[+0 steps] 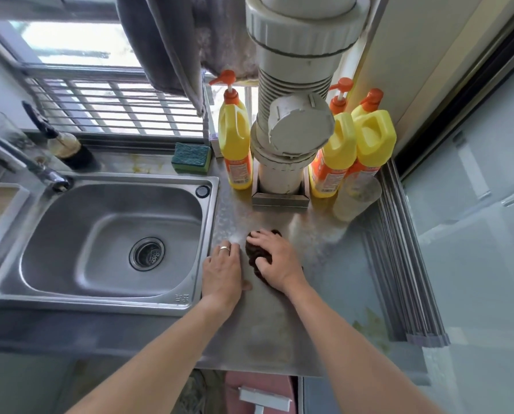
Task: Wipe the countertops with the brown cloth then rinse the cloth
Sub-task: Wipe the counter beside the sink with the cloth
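Beside the sink-side worktop edge, right hand (275,259) holds the bunched brown cloth (257,261), fingers curled; left hand (223,270) flat. Press evenly, overlap strokes toward the yellow plastic detergent bottles (344,150).

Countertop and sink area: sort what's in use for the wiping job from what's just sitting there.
In use: brown cloth, right hand on it, left hand, countertop, sink, faucet.

Sitting there: sponge, yellow bottles, clear cup, white pipe.

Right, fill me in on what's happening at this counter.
A person is wiping the steel countertop beside the sink. The right hand presses the bunched brown cloth onto the surface, while the left hand rests flat by the sink's edge. Rinsing isn't started; the basin looks dry.
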